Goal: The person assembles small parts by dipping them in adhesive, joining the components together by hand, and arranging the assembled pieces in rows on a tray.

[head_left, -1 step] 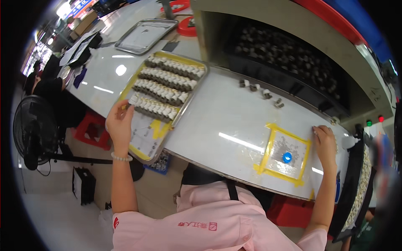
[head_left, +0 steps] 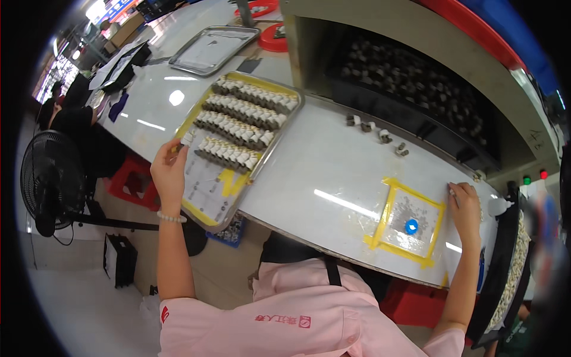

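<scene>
My left hand (head_left: 169,175) is at the left edge of a metal tray (head_left: 300,101) with yellow tape along its inside. Between its thumb and fingers is a small white-and-dark cylindrical part (head_left: 187,138), just apart from the end of the nearest row (head_left: 232,153). Several slanted rows of the same kind of part fill the far side of the tray. Far to the right, my right hand (head_left: 466,205) is closed over the table, with a tiny pale bit at its fingertips, too small to name. It is beside a yellow-taped square (head_left: 439,235) holding small grey bits and a blue round piece (head_left: 411,226).
Several loose parts (head_left: 385,136) lie before an open-fronted metal housing (head_left: 309,59) with a dark bin of parts. An empty-looking metal tray (head_left: 181,65) sits at the far left. A white bottle (head_left: 499,206) and a long black bin (head_left: 496,321) are on the right; a fan (head_left: 50,178) stands left.
My left hand has drawn slightly left of the nearest row, with a gap now between the held part and the row's end. My right hand has barely moved. The whole view has shifted slightly.
</scene>
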Motion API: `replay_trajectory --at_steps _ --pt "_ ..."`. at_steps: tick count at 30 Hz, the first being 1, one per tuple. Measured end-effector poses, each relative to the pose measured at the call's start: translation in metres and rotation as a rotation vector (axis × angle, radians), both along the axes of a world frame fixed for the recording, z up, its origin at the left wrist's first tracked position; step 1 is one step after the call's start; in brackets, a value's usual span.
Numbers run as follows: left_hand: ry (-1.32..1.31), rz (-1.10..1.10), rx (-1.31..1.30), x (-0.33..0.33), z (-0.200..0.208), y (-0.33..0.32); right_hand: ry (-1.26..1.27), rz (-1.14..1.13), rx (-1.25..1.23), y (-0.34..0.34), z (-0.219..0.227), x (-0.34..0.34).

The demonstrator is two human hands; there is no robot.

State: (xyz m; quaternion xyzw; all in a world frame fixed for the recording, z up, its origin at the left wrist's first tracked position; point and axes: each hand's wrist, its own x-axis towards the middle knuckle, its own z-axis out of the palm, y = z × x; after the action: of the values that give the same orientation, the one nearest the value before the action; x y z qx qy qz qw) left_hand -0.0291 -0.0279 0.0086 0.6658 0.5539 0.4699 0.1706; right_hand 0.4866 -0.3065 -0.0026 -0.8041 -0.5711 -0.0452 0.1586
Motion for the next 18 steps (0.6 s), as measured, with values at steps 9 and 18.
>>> replay_trajectory --at_steps 9,18 --pt "0.171 -0.016 -0.146 -0.049 -0.038 0.045 0.133 -0.101 0.071 -0.023 -0.002 -0.027" --pt "0.307 -0.073 0.111 -0.002 -0.011 0.015 -0.053 -0.018 0.076 -0.048 -0.012 -0.063"
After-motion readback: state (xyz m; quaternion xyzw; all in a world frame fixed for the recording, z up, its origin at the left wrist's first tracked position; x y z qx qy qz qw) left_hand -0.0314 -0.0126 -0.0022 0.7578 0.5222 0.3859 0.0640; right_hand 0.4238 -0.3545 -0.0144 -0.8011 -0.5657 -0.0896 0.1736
